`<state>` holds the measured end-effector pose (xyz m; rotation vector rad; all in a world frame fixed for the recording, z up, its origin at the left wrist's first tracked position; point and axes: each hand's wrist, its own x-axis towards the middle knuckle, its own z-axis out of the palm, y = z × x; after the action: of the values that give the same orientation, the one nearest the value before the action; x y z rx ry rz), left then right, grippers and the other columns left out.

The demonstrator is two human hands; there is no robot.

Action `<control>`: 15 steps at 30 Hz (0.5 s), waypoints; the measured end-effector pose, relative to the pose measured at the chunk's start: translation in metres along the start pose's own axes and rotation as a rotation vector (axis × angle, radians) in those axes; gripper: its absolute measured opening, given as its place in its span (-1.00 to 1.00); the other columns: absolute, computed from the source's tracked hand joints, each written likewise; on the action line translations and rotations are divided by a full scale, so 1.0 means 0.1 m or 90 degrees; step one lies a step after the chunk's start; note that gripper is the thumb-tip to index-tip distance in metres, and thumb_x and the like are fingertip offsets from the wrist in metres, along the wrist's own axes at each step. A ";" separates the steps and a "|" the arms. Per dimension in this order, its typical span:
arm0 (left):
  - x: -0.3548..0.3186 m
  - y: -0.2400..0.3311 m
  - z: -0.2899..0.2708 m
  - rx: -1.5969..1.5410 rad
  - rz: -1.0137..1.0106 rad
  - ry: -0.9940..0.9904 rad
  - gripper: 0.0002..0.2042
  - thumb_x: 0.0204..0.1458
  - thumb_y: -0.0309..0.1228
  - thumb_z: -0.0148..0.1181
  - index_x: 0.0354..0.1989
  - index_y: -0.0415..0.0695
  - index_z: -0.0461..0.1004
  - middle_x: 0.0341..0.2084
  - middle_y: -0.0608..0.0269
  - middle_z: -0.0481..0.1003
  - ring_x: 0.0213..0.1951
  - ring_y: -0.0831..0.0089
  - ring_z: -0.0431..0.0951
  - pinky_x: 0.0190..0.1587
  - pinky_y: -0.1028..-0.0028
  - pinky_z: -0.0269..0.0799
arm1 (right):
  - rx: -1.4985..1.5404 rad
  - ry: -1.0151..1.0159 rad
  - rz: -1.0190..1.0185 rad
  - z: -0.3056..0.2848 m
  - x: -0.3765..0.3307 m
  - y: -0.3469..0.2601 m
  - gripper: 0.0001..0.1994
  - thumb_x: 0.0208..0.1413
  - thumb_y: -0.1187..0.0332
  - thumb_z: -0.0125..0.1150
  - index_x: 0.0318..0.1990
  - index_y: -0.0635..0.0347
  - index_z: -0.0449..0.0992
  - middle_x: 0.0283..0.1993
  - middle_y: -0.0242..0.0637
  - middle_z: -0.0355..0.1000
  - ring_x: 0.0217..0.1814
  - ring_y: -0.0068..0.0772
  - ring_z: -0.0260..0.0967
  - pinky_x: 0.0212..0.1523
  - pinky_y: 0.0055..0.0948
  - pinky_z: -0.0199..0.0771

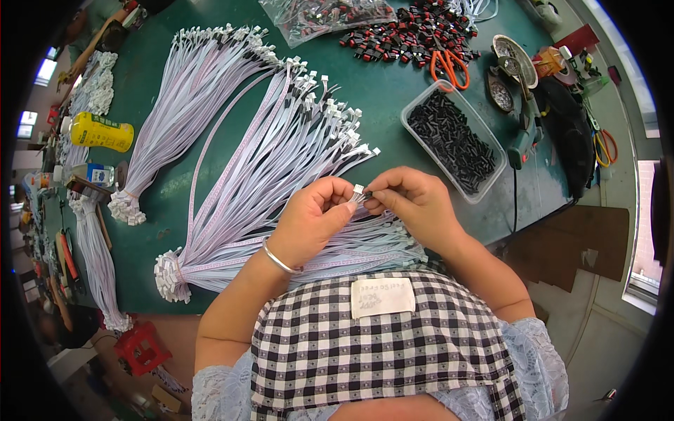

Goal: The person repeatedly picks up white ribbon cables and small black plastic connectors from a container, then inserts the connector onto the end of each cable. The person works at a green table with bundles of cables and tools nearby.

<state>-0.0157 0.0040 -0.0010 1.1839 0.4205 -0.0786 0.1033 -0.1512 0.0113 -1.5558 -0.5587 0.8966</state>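
Observation:
My left hand [319,210] pinches the end of a wire cable just below its small white connector [359,189]. Beside it, the thumb and fingers of my right hand [413,202] are pressed together on a small black piece at the thin wires; the fingertips partly cover it. Under both hands fans out a large bundle of white and pink wire cables [242,175], gathered at its lower left end and topped with white connectors. To the right of my right hand stands a clear plastic tub [497,172] filled with short black tubes [453,137].
Another cable bundle [179,105] lies at the left, near a yellow bottle [102,132]. Toward the back are a pile of black and red parts [407,35], orange-handled scissors [449,69] and a clear bag [323,15]. A green glue gun [525,137] and metal dishes [516,59] sit at right.

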 end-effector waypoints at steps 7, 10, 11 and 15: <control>0.00 -0.01 0.01 0.036 0.016 0.000 -0.85 0.06 -0.54 0.10 -0.19 -0.25 0.42 -0.37 0.42 0.44 -0.38 0.74 0.37 -0.33 0.71 0.31 | -0.007 0.004 0.005 0.00 0.00 0.00 -0.91 0.10 0.59 0.10 -0.25 0.38 0.49 -0.30 -0.21 0.49 -0.26 -0.47 0.52 -0.22 -0.56 0.57; 0.00 -0.01 0.02 0.036 0.022 0.003 -0.85 0.06 -0.53 0.11 -0.19 -0.25 0.43 -0.38 0.42 0.44 -0.38 0.74 0.37 -0.33 0.71 0.31 | -0.039 0.001 -0.019 0.00 -0.01 -0.01 -0.91 0.08 0.59 0.10 -0.26 0.38 0.50 -0.31 -0.22 0.48 -0.28 -0.47 0.52 -0.24 -0.57 0.56; 0.00 -0.02 0.02 0.033 0.025 0.005 -0.85 0.06 -0.53 0.11 -0.19 -0.25 0.43 -0.38 0.42 0.44 -0.38 0.74 0.37 -0.33 0.71 0.31 | -0.051 0.001 -0.024 0.00 -0.01 -0.01 -0.91 0.08 0.59 0.11 -0.26 0.38 0.50 -0.31 -0.23 0.47 -0.29 -0.48 0.52 -0.25 -0.57 0.55; 0.00 -0.05 0.02 0.065 0.040 0.015 -0.85 0.06 -0.53 0.12 -0.20 -0.24 0.44 -0.38 0.40 0.45 -0.38 0.71 0.38 -0.32 0.67 0.33 | -0.092 -0.016 -0.047 -0.03 -0.01 0.00 -0.91 0.05 0.58 0.14 -0.28 0.37 0.51 -0.32 -0.25 0.47 -0.34 -0.53 0.48 -0.31 -0.60 0.50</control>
<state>-0.0171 0.0002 -0.0048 1.2995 0.4037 -0.0320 0.1049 -0.1538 0.0116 -1.6439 -0.7084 0.8357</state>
